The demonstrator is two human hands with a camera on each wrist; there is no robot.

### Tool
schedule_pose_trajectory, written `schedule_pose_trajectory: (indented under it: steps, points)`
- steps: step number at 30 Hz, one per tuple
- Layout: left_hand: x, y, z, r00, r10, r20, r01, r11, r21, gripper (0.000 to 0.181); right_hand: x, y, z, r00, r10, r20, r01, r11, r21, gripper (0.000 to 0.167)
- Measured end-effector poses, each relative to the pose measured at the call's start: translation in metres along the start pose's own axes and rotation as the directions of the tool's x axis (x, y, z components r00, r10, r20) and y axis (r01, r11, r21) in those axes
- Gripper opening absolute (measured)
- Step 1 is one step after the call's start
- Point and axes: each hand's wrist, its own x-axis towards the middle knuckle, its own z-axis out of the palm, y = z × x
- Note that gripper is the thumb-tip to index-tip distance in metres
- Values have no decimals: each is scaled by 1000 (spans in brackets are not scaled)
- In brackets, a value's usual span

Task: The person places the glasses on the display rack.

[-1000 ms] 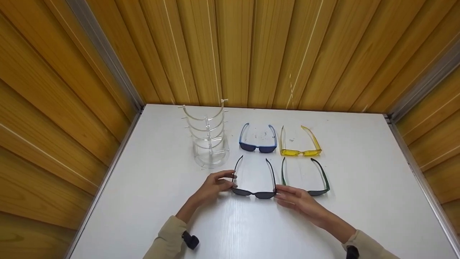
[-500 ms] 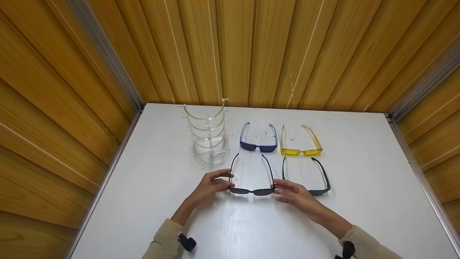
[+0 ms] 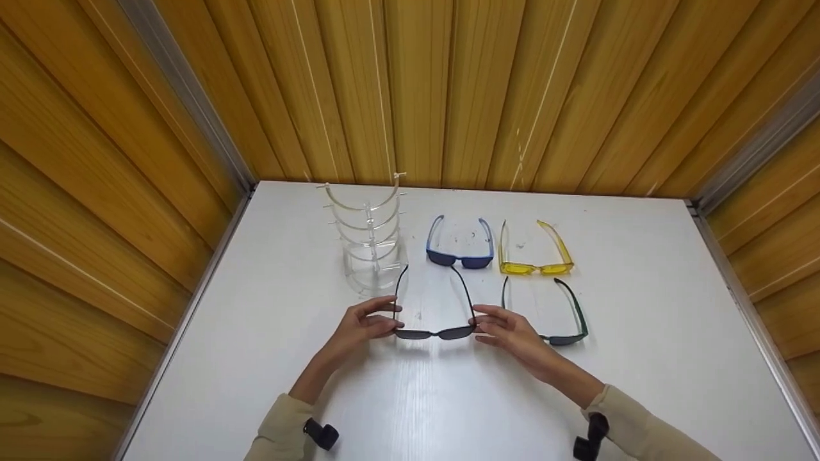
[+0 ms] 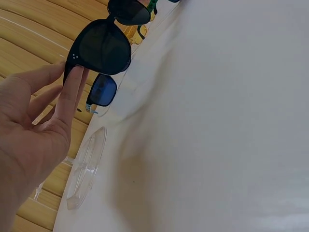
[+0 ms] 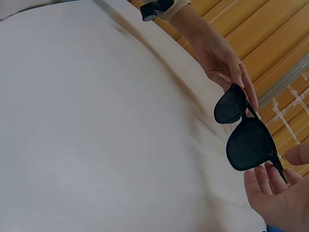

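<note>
Black sunglasses (image 3: pixel 415 334) with dark lenses are held between both hands, temples unfolded and pointing away from me. My left hand (image 3: pixel 359 323) pinches the left hinge end, and my right hand (image 3: pixel 512 333) pinches the right one. In the left wrist view the black sunglasses (image 4: pixel 104 48) are off the table, their shadow below. The right wrist view shows the same sunglasses (image 5: pixel 248 142) between the two hands. A clear tiered eyewear stand (image 3: pixel 371 246) rises just beyond the left hand. Green-framed sunglasses (image 3: pixel 580 314) lie beside the right hand, partly hidden by it.
Blue sunglasses (image 3: pixel 460 260) and yellow glasses (image 3: pixel 537 269) lie unfolded in the back row on the white table (image 3: pixel 653 307). A wood-slat wall (image 3: pixel 416 96) stands behind the table, with more panels on both sides.
Both hands have lifted the black sunglasses and carried them left and slightly away from me, nearer the clear stand. More of the green-framed pair's lens shows. The other glasses stay put.
</note>
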Motion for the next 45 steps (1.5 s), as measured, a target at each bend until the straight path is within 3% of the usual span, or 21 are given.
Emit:
schedule_pose_trajectory:
  steps: [7,18,45]
  points:
    - [-4,1,-4,999,14,-39,-14,1000,16,65,15,-2,1,1000,9,2,-9,1000,21,58]
    - [-11,0,-10,997,11,-73,-11,1000,4,65,32,-1,9,1000,13,-10,-11,989,150,56]
    - [-21,1,-31,980,8,-198,-8,1000,-3,70,65,-4,31,999,-48,2,47,973,225,51]
